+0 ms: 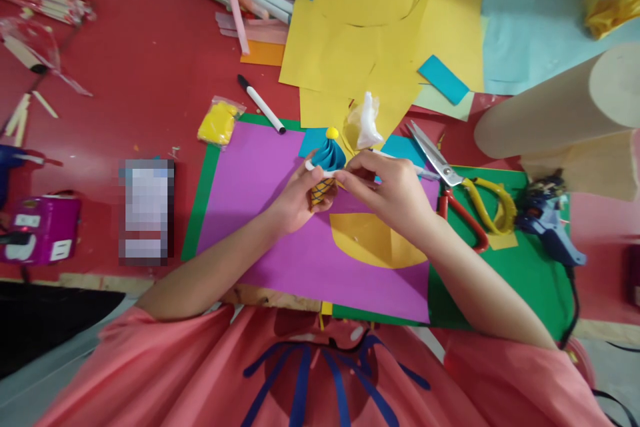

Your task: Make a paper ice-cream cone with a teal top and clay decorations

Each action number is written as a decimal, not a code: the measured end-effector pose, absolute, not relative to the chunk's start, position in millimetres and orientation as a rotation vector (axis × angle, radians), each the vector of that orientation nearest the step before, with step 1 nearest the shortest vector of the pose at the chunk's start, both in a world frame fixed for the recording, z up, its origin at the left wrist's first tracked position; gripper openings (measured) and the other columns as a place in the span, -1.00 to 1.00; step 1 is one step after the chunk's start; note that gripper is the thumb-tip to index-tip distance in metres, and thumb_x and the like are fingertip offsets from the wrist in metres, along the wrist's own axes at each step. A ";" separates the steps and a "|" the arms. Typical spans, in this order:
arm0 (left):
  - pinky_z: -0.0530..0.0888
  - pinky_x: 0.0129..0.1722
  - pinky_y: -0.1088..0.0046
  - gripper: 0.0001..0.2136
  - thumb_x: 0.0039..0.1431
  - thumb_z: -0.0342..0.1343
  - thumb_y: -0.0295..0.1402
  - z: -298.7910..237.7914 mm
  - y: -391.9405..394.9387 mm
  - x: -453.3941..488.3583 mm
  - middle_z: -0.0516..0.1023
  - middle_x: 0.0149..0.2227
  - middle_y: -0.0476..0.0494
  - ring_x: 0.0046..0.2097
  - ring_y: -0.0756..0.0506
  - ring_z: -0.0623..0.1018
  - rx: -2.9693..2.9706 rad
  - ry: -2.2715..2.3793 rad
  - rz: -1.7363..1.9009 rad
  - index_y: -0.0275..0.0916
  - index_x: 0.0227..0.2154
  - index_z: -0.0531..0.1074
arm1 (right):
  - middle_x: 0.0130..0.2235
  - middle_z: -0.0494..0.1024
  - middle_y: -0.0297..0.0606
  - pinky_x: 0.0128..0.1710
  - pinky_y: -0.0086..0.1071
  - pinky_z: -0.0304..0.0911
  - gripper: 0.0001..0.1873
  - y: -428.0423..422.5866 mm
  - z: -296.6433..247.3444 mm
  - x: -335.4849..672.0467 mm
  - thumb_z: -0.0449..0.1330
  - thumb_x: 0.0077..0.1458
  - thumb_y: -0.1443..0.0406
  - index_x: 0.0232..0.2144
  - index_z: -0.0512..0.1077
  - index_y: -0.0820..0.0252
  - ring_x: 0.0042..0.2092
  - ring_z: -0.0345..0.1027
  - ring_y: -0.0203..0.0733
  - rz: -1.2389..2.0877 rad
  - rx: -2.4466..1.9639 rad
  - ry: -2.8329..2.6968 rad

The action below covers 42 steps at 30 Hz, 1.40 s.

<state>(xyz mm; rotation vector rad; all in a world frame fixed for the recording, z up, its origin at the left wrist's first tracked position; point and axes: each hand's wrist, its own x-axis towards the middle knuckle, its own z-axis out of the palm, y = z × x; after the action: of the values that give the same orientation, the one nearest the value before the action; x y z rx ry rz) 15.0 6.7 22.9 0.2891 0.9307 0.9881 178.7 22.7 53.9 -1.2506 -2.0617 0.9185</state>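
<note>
A small paper ice-cream model (pixel 328 159) has a blue pleated top, a yellow ball on its tip and a yellow cross-hatched cone. My left hand (pixel 296 199) is closed round the cone from the left. My right hand (pixel 390 188) pinches a white strip (pixel 320 172) that runs round the base of the blue top. Both hands hover over a purple sheet (pixel 260 193) lying on a green sheet (pixel 520 273). A yellow rounded paper piece (pixel 373 243) lies on the purple sheet under my right wrist.
Scissors (pixel 465 180) with yellow handles, red-handled pliers (pixel 463 220) and a blue glue gun (pixel 547 220) lie to the right. Yellow sheets (pixel 370 33), a black-capped marker (pixel 261 103), a bag of yellow clay (pixel 218 123) and pastel strips (pixel 250 7) lie behind. A cardboard tube (pixel 555 107) juts in at right.
</note>
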 end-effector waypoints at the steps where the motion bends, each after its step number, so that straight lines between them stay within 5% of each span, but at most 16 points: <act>1: 0.15 -0.73 0.67 -0.63 0.03 0.31 -0.06 22.5 6.5 15.3 0.45 -0.61 0.08 -0.68 0.13 0.35 0.295 0.938 0.987 -0.25 -0.51 0.35 | -0.53 0.40 -0.36 -0.46 -0.43 0.03 -0.74 22.8 54.2 178.7 0.21 0.21 0.19 -0.45 0.43 0.24 -0.50 0.16 -0.38 0.930 -1.246 -2.059; 9: 0.15 -0.77 0.65 -0.48 0.19 0.02 0.14 21.7 8.7 11.1 0.46 -0.64 0.01 -0.74 0.13 0.28 0.228 0.885 0.949 -0.28 -0.51 0.45 | -0.51 0.40 -0.38 -0.47 -0.45 0.04 -0.81 26.3 55.3 181.9 0.22 0.21 0.22 -0.39 0.46 0.23 -0.49 0.18 -0.39 1.058 -1.153 -2.061; 13: 0.17 -0.80 0.61 -0.48 0.25 -0.07 0.11 25.7 8.6 7.3 0.50 -0.61 -0.05 -0.68 0.04 0.41 0.172 0.800 0.873 -0.28 -0.47 0.45 | -0.50 0.42 -0.37 -0.46 -0.45 0.06 -0.80 25.1 52.3 180.9 0.20 0.23 0.22 -0.38 0.45 0.23 -0.48 0.19 -0.38 1.033 -1.117 -2.060; 18: 0.51 -0.52 0.54 -0.61 0.34 -0.12 -0.08 24.8 10.5 10.1 0.61 -0.47 -0.06 -0.47 -0.01 0.59 0.102 0.845 0.968 -0.24 -0.38 0.46 | -0.49 0.43 -0.37 -0.46 -0.46 0.07 -0.82 24.5 54.6 181.1 0.20 0.22 0.23 -0.37 0.44 0.23 -0.49 0.19 -0.39 1.057 -1.111 -2.050; 21: 0.55 -0.43 0.52 -0.63 0.36 -0.14 -0.08 20.9 11.3 13.1 0.62 -0.44 -0.04 -0.42 -0.01 0.61 0.094 0.878 0.978 -0.21 -0.27 0.47 | -0.49 0.42 -0.38 -0.47 -0.45 0.07 -0.89 25.0 57.0 182.0 0.21 0.19 0.28 -0.35 0.44 0.22 -0.49 0.17 -0.39 1.056 -1.115 -2.059; 26: 0.49 -0.50 0.56 -0.58 0.31 -0.08 0.04 17.7 8.6 14.9 0.59 -0.46 -0.03 -0.39 -0.04 0.62 0.146 0.876 0.967 -0.20 -0.17 0.46 | -0.49 0.42 -0.36 -0.45 -0.44 0.07 -0.89 24.3 56.5 181.2 0.18 0.21 0.29 -0.33 0.46 0.22 -0.47 0.17 -0.37 1.031 -1.122 -2.088; 32: 0.23 -0.73 0.65 -0.79 0.23 0.14 -0.15 18.0 5.1 14.0 0.51 -0.56 0.10 -0.60 0.07 0.47 0.220 0.920 1.066 -0.14 -0.19 0.45 | -0.51 0.40 -0.36 -0.47 -0.44 0.06 -0.80 23.5 55.0 180.1 0.20 0.23 0.20 -0.33 0.47 0.23 -0.49 0.15 -0.37 1.019 -1.136 -2.097; 42: 0.17 -0.78 0.64 -0.57 0.30 -0.06 0.00 26.3 9.4 12.9 0.50 -0.62 -0.02 -0.71 0.09 0.34 0.215 0.897 1.012 -0.24 -0.47 0.43 | -0.49 0.44 -0.37 -0.45 -0.44 0.06 -0.84 27.1 59.4 184.1 0.22 0.20 0.26 -0.36 0.49 0.25 -0.50 0.14 -0.40 1.036 -1.159 -2.075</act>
<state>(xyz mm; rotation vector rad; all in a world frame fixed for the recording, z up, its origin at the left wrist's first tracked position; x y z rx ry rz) 12.9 9.4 26.3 0.2152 0.8974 1.0121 184.1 27.1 59.4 -1.1589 -2.0753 1.0358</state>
